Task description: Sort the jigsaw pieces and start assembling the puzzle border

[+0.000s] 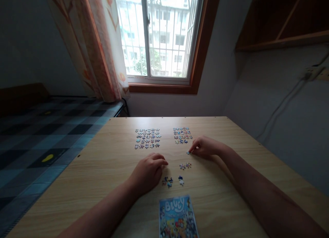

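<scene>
On the wooden table (108, 169) lie small jigsaw pieces. A larger spread group of pieces (147, 139) sits at the far left, a smaller group (182, 135) to its right. My right hand (205, 147) rests on the table and pinches a single puzzle piece (188, 152) at its fingertips. My left hand (149, 173) lies knuckles up with fingers curled under, nothing visible in it. Loose pieces lie between the hands (185, 166) and nearer me (167, 181), (181, 180). A blue picture card (177, 217) lies at the near edge.
A bed with a checked blue cover (46, 135) stands left of the table. A window (159, 35) with a patterned curtain (97, 46) is behind. A wooden shelf (282, 22) hangs at the upper right, and a cable runs down the right wall.
</scene>
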`<action>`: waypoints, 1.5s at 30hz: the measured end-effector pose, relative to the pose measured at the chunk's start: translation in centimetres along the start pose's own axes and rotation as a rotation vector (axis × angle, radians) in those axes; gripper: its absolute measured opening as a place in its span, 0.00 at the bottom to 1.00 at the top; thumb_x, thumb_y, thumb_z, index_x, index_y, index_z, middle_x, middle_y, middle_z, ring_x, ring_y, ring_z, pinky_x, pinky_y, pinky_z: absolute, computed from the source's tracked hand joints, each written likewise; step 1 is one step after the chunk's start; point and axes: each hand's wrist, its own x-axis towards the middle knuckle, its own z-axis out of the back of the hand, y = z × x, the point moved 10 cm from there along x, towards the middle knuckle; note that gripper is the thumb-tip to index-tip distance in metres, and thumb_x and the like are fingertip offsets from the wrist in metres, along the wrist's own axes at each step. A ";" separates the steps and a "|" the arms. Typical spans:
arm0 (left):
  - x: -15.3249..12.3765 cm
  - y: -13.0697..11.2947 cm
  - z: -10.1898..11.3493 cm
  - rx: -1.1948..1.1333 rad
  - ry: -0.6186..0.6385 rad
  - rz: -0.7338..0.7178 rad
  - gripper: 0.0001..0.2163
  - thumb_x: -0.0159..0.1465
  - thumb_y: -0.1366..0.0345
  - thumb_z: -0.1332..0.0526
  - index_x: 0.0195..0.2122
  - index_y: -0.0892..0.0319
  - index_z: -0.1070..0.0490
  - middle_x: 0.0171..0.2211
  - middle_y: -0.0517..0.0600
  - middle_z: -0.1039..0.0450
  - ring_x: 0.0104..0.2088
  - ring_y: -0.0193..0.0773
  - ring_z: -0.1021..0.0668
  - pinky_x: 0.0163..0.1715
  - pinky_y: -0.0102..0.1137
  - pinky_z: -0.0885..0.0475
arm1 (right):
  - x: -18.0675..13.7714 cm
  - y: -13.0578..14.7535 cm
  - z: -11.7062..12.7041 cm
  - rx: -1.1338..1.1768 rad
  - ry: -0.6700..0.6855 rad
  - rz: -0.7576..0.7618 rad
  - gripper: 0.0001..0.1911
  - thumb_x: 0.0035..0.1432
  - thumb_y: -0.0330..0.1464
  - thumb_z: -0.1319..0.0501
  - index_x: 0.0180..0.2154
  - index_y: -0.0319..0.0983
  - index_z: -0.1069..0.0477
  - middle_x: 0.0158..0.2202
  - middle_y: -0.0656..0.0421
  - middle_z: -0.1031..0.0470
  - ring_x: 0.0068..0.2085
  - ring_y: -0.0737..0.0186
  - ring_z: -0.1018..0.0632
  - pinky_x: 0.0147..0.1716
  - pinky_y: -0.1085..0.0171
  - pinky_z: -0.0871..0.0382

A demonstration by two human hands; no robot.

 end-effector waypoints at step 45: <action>-0.1 -0.2 0.0 0.011 -0.013 -0.040 0.12 0.64 0.72 0.45 0.37 0.55 0.21 0.39 0.51 0.22 0.40 0.39 0.22 0.43 0.37 0.24 | -0.5 -3.3 3.0 -0.066 -0.480 -0.101 0.12 0.58 0.40 0.37 0.36 0.42 0.17 0.32 0.56 0.17 0.29 0.61 0.22 0.33 0.65 0.31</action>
